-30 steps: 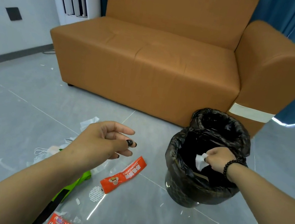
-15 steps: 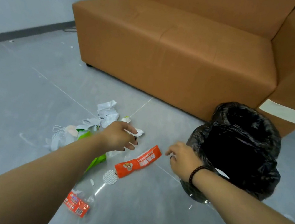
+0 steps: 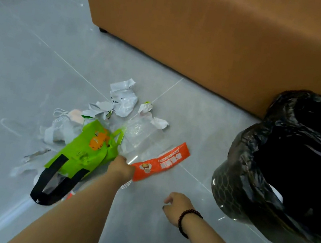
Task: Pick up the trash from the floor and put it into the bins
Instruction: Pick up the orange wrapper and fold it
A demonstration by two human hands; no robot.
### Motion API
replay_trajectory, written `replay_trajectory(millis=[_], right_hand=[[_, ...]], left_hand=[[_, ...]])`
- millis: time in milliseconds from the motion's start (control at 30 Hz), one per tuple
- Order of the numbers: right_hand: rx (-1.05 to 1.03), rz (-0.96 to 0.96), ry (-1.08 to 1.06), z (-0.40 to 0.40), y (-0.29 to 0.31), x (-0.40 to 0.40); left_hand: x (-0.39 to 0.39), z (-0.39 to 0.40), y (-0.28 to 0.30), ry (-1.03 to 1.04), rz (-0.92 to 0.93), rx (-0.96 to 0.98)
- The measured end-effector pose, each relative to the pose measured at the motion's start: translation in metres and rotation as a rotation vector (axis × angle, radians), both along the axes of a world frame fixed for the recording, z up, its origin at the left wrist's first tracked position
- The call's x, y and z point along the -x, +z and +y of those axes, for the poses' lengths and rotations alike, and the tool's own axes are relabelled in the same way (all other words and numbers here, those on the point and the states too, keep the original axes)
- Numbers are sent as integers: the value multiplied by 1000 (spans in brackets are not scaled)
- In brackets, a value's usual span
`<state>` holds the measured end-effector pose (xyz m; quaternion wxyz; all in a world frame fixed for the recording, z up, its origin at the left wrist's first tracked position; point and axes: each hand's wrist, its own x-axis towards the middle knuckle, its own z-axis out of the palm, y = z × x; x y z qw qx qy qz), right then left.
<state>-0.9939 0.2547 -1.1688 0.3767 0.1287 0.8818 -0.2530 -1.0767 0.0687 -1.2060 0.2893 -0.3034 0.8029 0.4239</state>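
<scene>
The trash lies in a little heap on the smooth, shiny grey floor (image 3: 36, 71). A flat orange wrapper (image 3: 162, 162) lies there, long and glossy, with white writing on it. Beside it is a bright green bag (image 3: 87, 149) made of soft cloth, with two black strap handles. A see-through plastic bag (image 3: 140, 135) lies between them, thin and crinkly. Behind it sit crumpled white paper scraps (image 3: 123, 99), all bent and wrinkled. A white face mask (image 3: 63, 124) with thin loops lies at the left of the heap.

The left hand (image 3: 121, 169) reaches down to the near end of the orange wrapper and touches it. Its fingers are hidden under the hand, so I cannot tell if it pinches the wrapper. The right hand (image 3: 176, 207) hangs just above the floor with fingers loosely curled and holds nothing. A dark bead bracelet (image 3: 186, 221) goes round its wrist.

At the right stands a round bin (image 3: 234, 193) with a shiny, wrinkly black liner bag (image 3: 282, 124) folded over its rim. Inside it is dark, and a bit of white shows (image 3: 278, 195) near the bottom. A big brown sofa (image 3: 212, 34) with smooth skin stands behind.
</scene>
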Motion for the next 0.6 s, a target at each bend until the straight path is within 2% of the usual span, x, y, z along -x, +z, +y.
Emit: replay_trajectory(millis=[100,200,300,433,600], right_hand=[[3,-28,-109,5,-11,6],[27,-99,-117,1,-22,-2],[32,-129,-114,-3,-31,-9],[55,-154,-129,-1,-23,-6],[53,-82,-164,7,8,-1]], left_hand=[[1,18,9,-24,-4,92],[0,25,2,-183,-20,290],[-1,23,-8,-321,21,400],[5,22,-2,-380,90,366],[14,26,47,-524,210,373]])
